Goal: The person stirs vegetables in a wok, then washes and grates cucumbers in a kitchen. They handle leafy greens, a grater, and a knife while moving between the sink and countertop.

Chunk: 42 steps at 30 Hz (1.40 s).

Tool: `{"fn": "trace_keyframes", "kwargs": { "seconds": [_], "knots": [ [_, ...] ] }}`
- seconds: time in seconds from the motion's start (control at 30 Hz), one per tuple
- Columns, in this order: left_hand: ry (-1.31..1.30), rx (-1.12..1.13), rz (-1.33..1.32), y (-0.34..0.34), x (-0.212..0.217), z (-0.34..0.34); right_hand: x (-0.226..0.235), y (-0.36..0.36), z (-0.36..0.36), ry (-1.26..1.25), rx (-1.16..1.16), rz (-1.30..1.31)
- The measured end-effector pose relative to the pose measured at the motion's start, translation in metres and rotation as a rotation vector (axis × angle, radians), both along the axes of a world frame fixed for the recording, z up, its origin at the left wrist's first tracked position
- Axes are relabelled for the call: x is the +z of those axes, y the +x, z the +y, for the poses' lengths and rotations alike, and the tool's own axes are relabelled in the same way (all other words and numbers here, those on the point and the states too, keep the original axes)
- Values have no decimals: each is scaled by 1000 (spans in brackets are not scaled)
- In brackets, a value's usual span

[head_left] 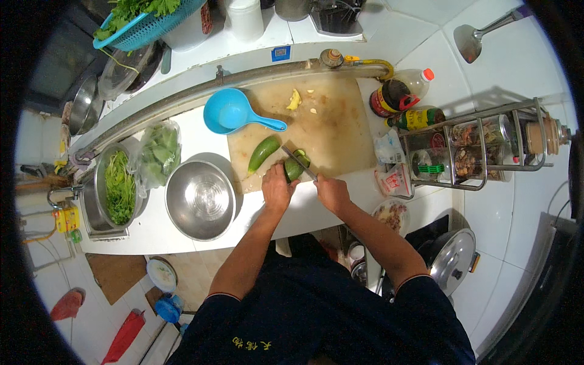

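My left hand (278, 187) presses a dark green zucchini piece (293, 170) down near the front edge of the cutting board (340, 131). In my right hand (333, 193) is the handle of a kitchen knife (298, 160); its blade lies across the zucchini, slanting away to the left. Beyond the blade, cut zucchini (302, 156) shows pale green flesh. A longer zucchini length (264, 153) rests on the board just left of the knife. Farther back lie a yellow piece (294, 100), perhaps ginger, and small pale bits. My left fingertips are partly hidden.
A blue ladle-shaped scoop (226, 111) overlaps the board's far left. Left stand a steel bowl (201, 199), a bag of greens (159, 152) and a sink (91, 204) holding leafy greens. Bottles (420, 118) and a metal jar rack (480, 182) line the right; a lidded pan (453, 261) stands nearer.
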State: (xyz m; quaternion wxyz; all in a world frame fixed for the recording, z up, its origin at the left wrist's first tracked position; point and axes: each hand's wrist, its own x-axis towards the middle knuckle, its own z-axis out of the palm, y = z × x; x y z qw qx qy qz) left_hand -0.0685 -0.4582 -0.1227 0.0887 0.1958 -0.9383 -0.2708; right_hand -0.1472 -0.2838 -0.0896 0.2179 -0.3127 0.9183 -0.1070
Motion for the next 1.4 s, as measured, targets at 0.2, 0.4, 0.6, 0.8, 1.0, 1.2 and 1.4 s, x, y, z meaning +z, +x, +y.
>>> {"fn": "trace_keyframes", "kwargs": {
  "seconds": [0.2,0.4,0.6,0.8,1.0,1.2,1.4],
  "knots": [
    [-63,-5,1,-12,33,-7,21,17,37,-105,-215,107],
    [-297,-210,-105,-68,3,5,3,-16,72,48,-297,363],
    [-420,-371,-302,-98,-29,20,-40,-36,50,112,-284,371],
    [38,-198,80,-80,23,35,-83,-37,65,-4,-304,504],
    [1427,193,102,44,127,13,-54,-19,75,-223,-280,452],
    [1998,424,392,235,149,-54,2,109,51,-582,-403,125],
    [2090,655,1090,450,122,-138,-60,221,67,-55,-247,172]
  ]
}}
